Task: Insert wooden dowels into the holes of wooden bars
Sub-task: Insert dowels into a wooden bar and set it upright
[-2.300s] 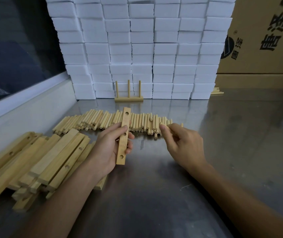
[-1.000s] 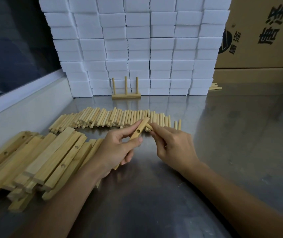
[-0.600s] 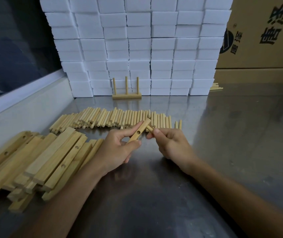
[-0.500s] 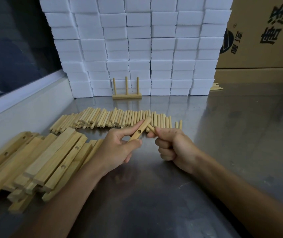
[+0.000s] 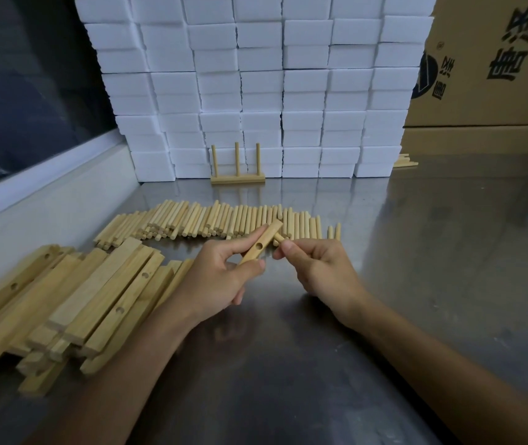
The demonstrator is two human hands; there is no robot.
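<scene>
A steel tabletop (image 5: 432, 268) spreads beneath and all around the hands, dull and scuffed, with faint reflections of what stands on it. Straight ahead of the hands, at the far edge of the table, a wall of white foam blocks (image 5: 262, 88) rises in even stacked rows, out past the top of the picture. Beyond the right hand and further to its right, a brown cardboard box (image 5: 493, 59) with dark printed characters sits on another flat carton (image 5: 481, 139). Off to the left of the left hand, a pale ledge (image 5: 47, 200) runs along the table's edge under a dark window pane (image 5: 22, 91).
</scene>
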